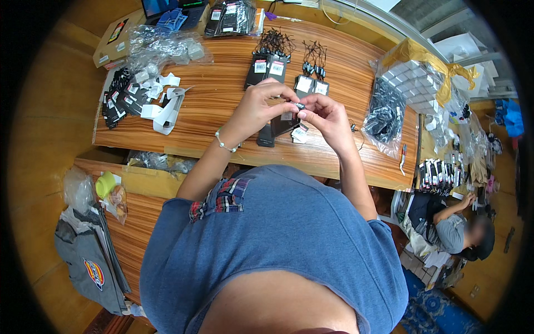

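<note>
Above the table's near middle, my hands meet at a small black clasp (pixel 301 106). My left hand (pixel 262 107) pinches it from the left, and a black hang tag (pixel 282 125) dangles below those fingers. From the other side my right hand (pixel 328 118) has thumb and fingertips closed at the same clasp; the cord's path between the fingertips is too small to make out. Directly beneath lie a dark card stack (pixel 266 137) and a white-labelled tag (pixel 300 134). Beyond my hands are corded black tags in two groups, left (pixel 267 68) and right (pixel 312 84).
Loose tags (pixel 123 100) and a curled label strip (pixel 167 114) lie at left, below clear plastic bags (pixel 161 47). At right are a bag of black cords (pixel 385 114), a bag of white boxes (pixel 411 83) and a cutter (pixel 403 160). Another person (pixel 453 228) works far right.
</note>
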A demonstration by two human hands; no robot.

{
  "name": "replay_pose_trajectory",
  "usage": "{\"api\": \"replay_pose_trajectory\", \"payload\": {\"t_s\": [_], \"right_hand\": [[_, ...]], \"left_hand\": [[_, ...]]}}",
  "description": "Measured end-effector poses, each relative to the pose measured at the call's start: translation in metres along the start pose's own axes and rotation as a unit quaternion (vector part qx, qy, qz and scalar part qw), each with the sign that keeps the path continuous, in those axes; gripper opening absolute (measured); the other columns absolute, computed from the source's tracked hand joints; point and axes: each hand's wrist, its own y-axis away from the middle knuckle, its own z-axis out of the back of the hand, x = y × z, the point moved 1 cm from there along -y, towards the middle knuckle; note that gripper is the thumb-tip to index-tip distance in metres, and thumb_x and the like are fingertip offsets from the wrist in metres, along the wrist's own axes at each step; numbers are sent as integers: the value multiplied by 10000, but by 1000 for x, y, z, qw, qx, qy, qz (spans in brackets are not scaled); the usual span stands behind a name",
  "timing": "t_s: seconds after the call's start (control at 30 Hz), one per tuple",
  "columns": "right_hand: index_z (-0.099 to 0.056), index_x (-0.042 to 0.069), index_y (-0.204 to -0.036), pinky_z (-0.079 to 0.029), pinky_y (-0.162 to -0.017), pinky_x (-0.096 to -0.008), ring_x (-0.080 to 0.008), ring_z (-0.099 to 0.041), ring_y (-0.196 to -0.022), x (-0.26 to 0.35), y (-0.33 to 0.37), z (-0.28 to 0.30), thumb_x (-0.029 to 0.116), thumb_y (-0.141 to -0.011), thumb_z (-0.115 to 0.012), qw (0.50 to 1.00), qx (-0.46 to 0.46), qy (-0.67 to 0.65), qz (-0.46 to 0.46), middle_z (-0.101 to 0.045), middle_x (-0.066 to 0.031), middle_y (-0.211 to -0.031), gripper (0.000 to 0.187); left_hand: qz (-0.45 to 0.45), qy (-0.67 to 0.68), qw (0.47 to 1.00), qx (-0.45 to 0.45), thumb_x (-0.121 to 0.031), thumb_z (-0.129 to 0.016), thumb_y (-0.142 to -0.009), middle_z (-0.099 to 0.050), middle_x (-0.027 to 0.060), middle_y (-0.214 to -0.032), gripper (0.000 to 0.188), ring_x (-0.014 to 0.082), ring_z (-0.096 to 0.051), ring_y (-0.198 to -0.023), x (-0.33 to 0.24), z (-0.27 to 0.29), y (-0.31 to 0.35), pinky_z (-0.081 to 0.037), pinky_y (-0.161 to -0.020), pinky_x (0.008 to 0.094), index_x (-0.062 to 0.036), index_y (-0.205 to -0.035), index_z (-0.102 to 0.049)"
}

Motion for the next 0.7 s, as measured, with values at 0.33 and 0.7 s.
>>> {"api": "replay_pose_trajectory", "payload": {"t_s": [0.33,0.7], "right_hand": [[-560,12,-915,-420,-625,-197,-61,-516,-668,-7,-5,3,92,-843,-570,983,-61,-168,34,-587,-10,-770,108],[-572,25,-872,-396,-600,-183,-32,-487,-661,-11,-5,-3,55,-823,-590,982,-134,-116,64,-548,27,-726,60]], "left_hand": [[68,295,948,100,-332,-682,-754,-414,117,-1255,720,215,-435,-1154,30,-23,6,-320,-990,336,-42,-1292,-302],[-17,-68,997,-14,-146,-749,-664,-529,105,-1088,561,217,-530,-1020,3,-33,6,-413,-888,313,-30,-1133,-465]]}}
